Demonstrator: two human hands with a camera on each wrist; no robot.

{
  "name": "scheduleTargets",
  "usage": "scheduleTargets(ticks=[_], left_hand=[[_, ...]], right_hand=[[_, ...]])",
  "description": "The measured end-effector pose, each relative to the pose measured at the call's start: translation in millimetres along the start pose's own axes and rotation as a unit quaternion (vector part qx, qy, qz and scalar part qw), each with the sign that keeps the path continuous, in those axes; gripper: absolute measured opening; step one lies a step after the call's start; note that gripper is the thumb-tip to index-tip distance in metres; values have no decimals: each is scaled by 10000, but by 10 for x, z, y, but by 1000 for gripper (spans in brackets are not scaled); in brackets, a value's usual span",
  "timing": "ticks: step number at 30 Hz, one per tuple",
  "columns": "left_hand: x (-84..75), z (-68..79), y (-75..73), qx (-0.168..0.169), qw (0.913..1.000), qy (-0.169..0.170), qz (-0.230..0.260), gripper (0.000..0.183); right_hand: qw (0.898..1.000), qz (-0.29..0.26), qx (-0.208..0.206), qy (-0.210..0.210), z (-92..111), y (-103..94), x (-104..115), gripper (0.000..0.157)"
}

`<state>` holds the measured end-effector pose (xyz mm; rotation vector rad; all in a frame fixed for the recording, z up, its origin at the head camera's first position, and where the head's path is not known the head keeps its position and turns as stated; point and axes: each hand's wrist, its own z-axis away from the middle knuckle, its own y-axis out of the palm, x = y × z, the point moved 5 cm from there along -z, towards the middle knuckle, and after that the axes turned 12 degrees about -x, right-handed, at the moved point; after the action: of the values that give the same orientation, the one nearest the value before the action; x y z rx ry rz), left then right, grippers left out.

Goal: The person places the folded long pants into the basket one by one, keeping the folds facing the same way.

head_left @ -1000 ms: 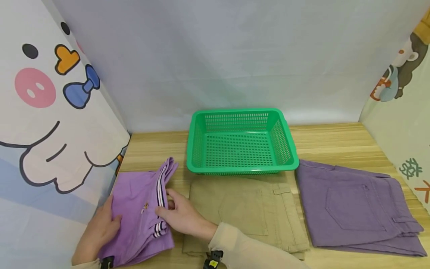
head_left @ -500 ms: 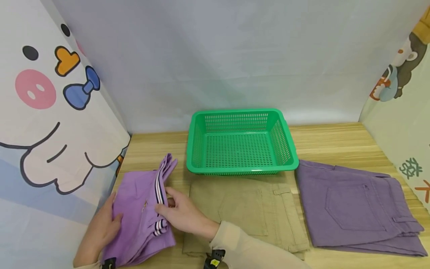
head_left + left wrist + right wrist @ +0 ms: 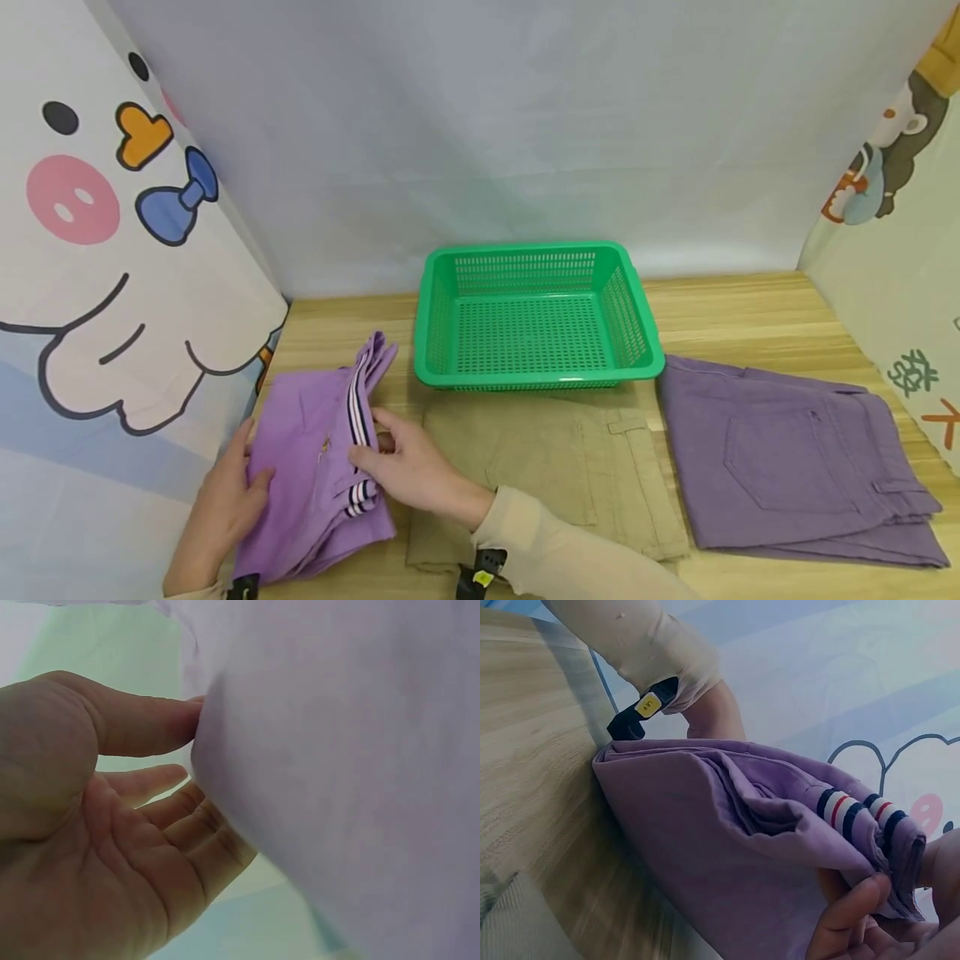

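Observation:
A folded lilac garment [image 3: 296, 442] with a navy-and-white striped edge and a small embroidered motif is at the left of the table. My left hand [image 3: 225, 508] pinches its left edge, thumb on the near face and fingers behind; the left wrist view shows this hand [image 3: 135, 795] close to the pale cloth [image 3: 345, 765]. With thumb and fingers my right hand [image 3: 412, 462] grips the striped edge on the other side. In the right wrist view the layers of the garment [image 3: 705, 802] stand tilted above the wood, a red line running through the stripes.
A green plastic basket [image 3: 427, 317] stands at the back middle. Folded khaki trousers [image 3: 540, 467] lie in front of it, partly under my right forearm. Folded dusky purple trousers [image 3: 787, 467] lie to the right. Printed cloth walls [image 3: 97, 292] border the wooden table [image 3: 727, 317].
Both hands keep their hold while the lilac garment shifts slightly up and away from me, its near edge rising in view. The basket and both pairs of trousers stay put.

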<state>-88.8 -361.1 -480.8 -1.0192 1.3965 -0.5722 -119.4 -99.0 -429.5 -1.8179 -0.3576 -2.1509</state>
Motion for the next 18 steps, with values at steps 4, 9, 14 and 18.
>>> scheduleTargets(ticks=[4,9,14,18], left_hand=[[-8,-1,-14,-79,10000,-26,48,77],[-17,8,-33,-292,9995,17,87,76],[-25,3,-40,-319,9994,0,119,76],[-21,14,-42,-358,9992,-35,150,76]], right_hand=[[10000,16,-5,-51,-5,-14,34,50],[10000,-9,-7,-30,-7,-35,53,51],[9999,-115,-72,-26,-14,-53,68,51],[9997,-210,-98,-31,-10,-64,84,50]])
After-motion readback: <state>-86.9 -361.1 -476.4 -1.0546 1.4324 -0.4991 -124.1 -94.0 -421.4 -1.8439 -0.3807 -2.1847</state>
